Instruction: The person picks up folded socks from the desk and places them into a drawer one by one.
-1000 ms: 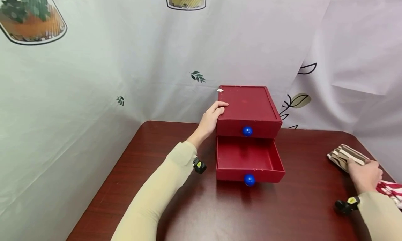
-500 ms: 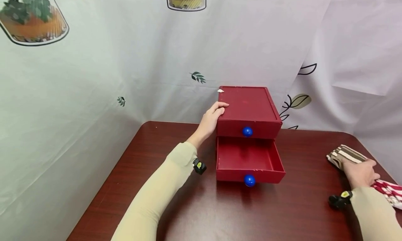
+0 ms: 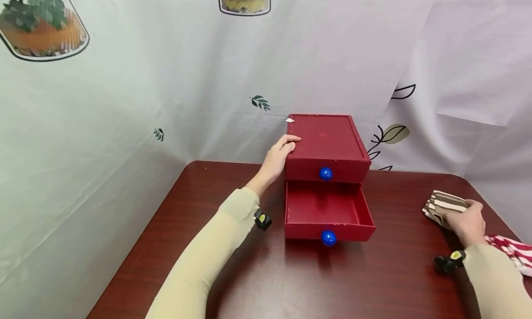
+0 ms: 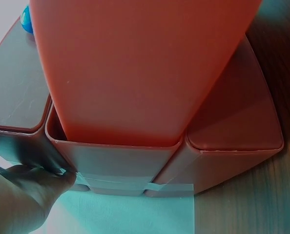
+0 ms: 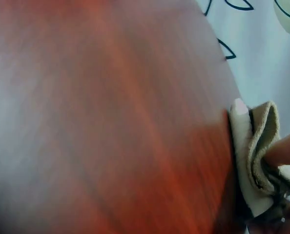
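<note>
A red two-drawer cabinet (image 3: 328,136) stands on the table, its lower drawer (image 3: 328,232) pulled out and bare inside. My left hand (image 3: 277,157) rests on the cabinet's upper left edge, fingertips over the top; in the left wrist view part of the hand (image 4: 25,192) lies against the cabinet. At the far right, my right hand (image 3: 468,222) pinches a folded brown-and-white striped cloth (image 3: 441,207). The right wrist view shows the cloth's folded end (image 5: 262,141) between thumb and finger, just above or on the tabletop; I cannot tell which.
A red-and-white striped cloth (image 3: 513,249) lies beyond the right wrist, partly covered by the sleeve. Blue round knobs (image 3: 326,173) stick out from both drawer fronts. A pale printed curtain (image 3: 199,79) hangs behind the brown table (image 3: 357,282).
My right hand has shifted left with the brown striped cloth, away from the red-and-white one, which shows more now. The left hand and the cabinet stay put.
</note>
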Demonstrator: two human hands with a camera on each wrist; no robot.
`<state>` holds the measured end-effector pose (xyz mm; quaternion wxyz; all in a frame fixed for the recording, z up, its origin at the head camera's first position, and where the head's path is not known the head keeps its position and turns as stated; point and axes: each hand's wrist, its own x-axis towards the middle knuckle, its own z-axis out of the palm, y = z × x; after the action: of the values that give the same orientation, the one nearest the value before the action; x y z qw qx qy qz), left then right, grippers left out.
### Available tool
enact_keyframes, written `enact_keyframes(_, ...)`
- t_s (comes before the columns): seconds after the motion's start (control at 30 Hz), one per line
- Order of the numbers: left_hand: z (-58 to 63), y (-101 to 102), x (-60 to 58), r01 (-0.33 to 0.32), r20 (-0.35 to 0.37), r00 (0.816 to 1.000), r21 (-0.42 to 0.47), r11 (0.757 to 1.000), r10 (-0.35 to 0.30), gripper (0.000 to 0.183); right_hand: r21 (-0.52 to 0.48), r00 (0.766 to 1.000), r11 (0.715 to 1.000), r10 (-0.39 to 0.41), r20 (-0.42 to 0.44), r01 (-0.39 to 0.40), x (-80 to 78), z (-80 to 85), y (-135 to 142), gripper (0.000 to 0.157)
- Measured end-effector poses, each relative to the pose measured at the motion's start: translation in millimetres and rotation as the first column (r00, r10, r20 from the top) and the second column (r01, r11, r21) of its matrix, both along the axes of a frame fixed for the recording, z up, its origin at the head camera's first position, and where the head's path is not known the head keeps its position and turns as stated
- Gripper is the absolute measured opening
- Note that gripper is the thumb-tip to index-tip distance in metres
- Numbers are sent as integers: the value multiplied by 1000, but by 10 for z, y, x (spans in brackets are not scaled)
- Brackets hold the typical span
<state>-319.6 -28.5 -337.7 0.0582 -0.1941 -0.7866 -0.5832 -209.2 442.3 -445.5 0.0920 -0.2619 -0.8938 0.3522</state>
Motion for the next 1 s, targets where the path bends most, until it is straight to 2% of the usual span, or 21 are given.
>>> enact_keyframes(0.1,-5,0,6,3,10,1000,5,1000,-3,28,93,993,992,88,-78,-81,21,-32,-32,79)
enact_keyframes(0.2,2,1,4,6,5,1000,9,1000,-6,29,134,986,987,104,-129,-87,50,-62,-84,71)
enact_keyframes(0.43,1,2,-6,-11,-18,1000,-5,1000,11,29,92,983,996,27,-184,-10,114,-117,-214,59)
enact_keyframes(0.6,-20,10,-3,-7,-7,1000,3,1000,7,28,75,980,997,12,-200,3,148,-112,-291,54)
enact_keyframes(0.8,-29,10,3,-10,1,1000,10,1000,10,28,-1,980,998,58,-191,-60,200,-54,-374,56)
enact_keyframes(1.0,-12,10,1,-17,-12,1000,9,1000,17,28,-116,967,984,108,-231,-137,238,29,-455,53)
